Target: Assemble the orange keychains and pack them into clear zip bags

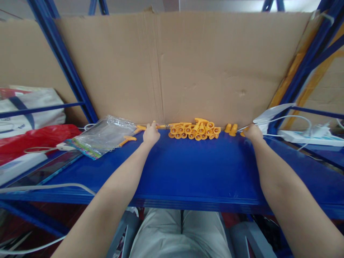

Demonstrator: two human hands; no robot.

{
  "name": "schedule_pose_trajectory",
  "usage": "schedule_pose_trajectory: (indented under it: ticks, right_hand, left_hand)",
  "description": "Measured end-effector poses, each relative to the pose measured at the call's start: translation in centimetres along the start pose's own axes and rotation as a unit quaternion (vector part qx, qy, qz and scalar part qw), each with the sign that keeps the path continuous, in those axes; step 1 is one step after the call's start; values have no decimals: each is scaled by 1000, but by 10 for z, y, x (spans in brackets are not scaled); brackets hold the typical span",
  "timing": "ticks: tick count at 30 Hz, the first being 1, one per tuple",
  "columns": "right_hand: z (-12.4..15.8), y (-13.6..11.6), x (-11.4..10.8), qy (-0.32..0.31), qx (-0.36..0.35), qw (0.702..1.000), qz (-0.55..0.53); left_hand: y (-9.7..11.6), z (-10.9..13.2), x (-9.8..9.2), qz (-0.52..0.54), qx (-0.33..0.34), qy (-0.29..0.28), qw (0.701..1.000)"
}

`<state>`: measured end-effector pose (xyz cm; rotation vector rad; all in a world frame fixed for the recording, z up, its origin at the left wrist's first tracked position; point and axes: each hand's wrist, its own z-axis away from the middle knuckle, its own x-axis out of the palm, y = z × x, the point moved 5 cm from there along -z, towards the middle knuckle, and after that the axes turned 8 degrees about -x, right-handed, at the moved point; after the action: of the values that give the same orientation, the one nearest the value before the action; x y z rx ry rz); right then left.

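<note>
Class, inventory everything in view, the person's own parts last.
Table: one, blue, centre.
Piled cones: over a dozen, orange, back centre.
Separate cones: at least two, orange, right of pile.
T-shaped pieces: at least two, orange, left.
Clear bag: one, transparent, left.
Red plastic: one, red, far left.
Cloth bag: one, white, far left.
Flat panel: one, dark, front left.
Long block: one, white, far right.
Thin sheet: one, white, right.
Cables: several, white, both sides.
Cardboard: several sheets, brown, behind.
Rack posts: several, blue, both sides.
Armrests: two, grey, below.
Trousers: one pair, pale grey, below.
Left hand: one, bare, left of piled cones.
Right hand: one, bare, right of separate cones.
</note>
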<state>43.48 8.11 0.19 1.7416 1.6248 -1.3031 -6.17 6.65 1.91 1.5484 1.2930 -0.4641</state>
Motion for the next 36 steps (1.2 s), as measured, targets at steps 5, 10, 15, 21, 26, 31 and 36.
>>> schedule_pose_trajectory:
  ticks: [5, 10, 15, 21, 26, 31, 36]
  right_hand:
    - [1, -5, -2, -44, 28, 998, 21]
    - [7, -10, -6, -70, 29, 997, 32]
    - [10, -9, -4, -81, 0, 997, 5]
    - [7, -7, 2, -117, 13, 993, 23]
    - [11, -7, 3, -147, 7, 987, 59]
    - [26, -11, 2, -161, 8, 985, 56]
    - [48, -19, -2, -113, 57, 992, 28]
  left_hand:
    - [-1, -1, 0, 2, 3, 4, 1000]
    - [-1, -2, 1, 3, 9, 7, 1000]
    - [0, -2, 1, 8, 13, 14, 1000]
    - [2, -1, -1, 16, 14, 15, 1000]
    - [5, 1, -3, 23, 18, 18, 999]
    - [8, 3, -3, 21, 25, 19, 999]
    - [12, 5, -5, 31, 42, 26, 998]
